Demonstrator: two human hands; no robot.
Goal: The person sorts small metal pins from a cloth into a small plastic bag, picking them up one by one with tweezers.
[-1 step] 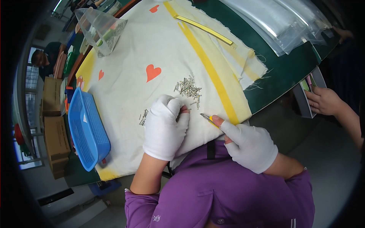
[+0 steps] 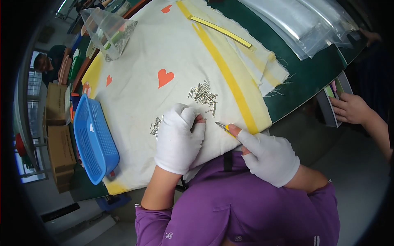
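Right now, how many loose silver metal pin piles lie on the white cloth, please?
2: larger pile beyond the white-gloved left hand, smaller pile at its left; more may be hidden.

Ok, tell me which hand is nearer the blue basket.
Left. The left hand is to the right of the blue basket; the right hand is farther right.
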